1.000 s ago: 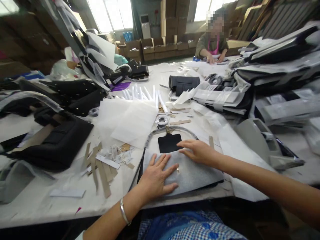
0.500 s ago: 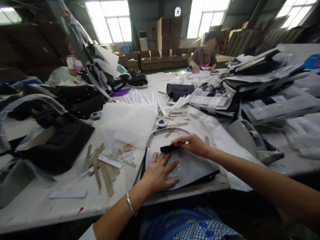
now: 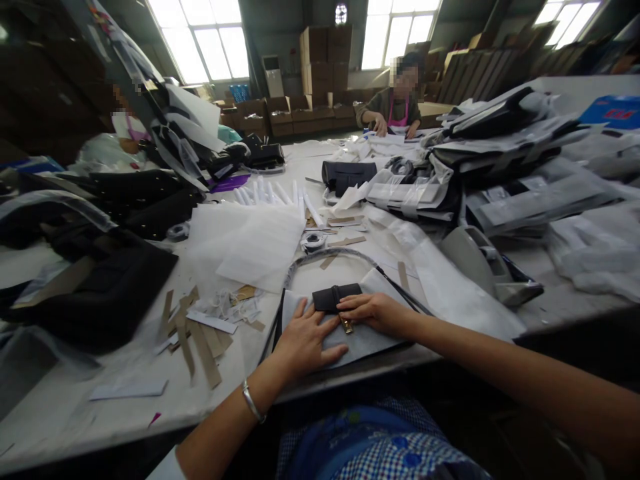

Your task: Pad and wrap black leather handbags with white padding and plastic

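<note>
In front of me a black handbag (image 3: 277, 327) lies flat near the table edge, its wrapped handle (image 3: 333, 252) curving away from me. A pale protective sheet (image 3: 363, 347) covers its front. Across that sheet lies a black flap (image 3: 325, 300), with a gold clasp (image 3: 347, 325) at its near end. My left hand (image 3: 305, 340) rests on the sheet, fingers spread, its fingertips at the flap's left side. Fingers stretched out, my right hand (image 3: 375, 313) lies over the flap's right part, just above the clasp. Its thumb is not clearly visible.
Left of the bag lie cardboard strips (image 3: 200, 340), white tissue sheets (image 3: 250, 247) and a black bag (image 3: 110, 287). Wrapped bags (image 3: 435, 193) pile up on the right, near a grey bag (image 3: 487, 267). Across the table a person (image 3: 395, 107) works.
My right hand has lowered the raised flap onto the sheet and now lies on it; the gold clasp shows. My left hand stays on the bag. The whole view has shifted slightly.
</note>
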`<state>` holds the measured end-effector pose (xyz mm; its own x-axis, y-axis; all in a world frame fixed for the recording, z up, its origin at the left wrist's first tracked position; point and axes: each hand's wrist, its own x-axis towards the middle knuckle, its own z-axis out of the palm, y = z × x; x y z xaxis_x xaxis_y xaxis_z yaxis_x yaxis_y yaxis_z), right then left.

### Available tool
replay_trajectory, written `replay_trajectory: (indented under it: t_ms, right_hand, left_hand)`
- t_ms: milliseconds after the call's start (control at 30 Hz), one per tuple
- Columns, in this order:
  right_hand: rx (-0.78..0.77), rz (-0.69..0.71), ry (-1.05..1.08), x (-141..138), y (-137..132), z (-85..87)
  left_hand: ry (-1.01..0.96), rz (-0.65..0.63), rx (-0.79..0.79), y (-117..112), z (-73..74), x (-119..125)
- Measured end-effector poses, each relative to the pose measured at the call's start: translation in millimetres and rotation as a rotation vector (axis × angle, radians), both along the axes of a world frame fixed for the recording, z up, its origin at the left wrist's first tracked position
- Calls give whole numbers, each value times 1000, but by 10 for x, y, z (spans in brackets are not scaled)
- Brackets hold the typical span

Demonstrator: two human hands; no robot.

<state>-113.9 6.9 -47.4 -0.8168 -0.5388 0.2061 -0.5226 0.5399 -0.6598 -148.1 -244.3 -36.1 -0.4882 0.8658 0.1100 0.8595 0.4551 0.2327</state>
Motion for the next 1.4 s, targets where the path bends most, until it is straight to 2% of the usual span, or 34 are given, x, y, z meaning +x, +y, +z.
replay_trajectory:
  t_ms: [133,300,333,400,467,533,700,833,900,1067,1167,1267,1400]
  right_hand:
    - [9,27,31,52,1,-66]
    - [34,36,111,90,-14,-134]
    - [35,39,127,90,-18,-139]
    - [41,46,160,87,-21,-133]
    - [43,39,174,82,-19,-107]
    - [24,21,146,76,-10,-72]
    - [-30,-36,27,66,-7,-57]
    - [-21,-65,41,71,-49,-105]
    - [-17,-58,10,63,-66,-75]
    - [119,33,21,-31,-81,116]
    - [187,55,41,-83,-120,155]
    - [226,-1,28,-71,-198,132]
    - [305,-167,22,42,-295,182]
  left_hand:
    - [57,21,11,-5,8,55]
    - [201,133,78,7,35,236]
    - [229,112,95,15,40,274]
    - [254,-25,125,38,40,336]
    - [203,-179,146,63,22,373]
    - [100,-224,148,78,-4,390]
    - [-131,-167,95,88,14,427]
    - [-183,-166,64,108,98,469]
    - [-180,-140,73,119,136,495]
    - [-173,-88,105,125,163,528]
    - [-173,-90,124,119,125,523]
    - [-175,-73,137,113,97,525]
    - [-186,-70,139,109,95,528]
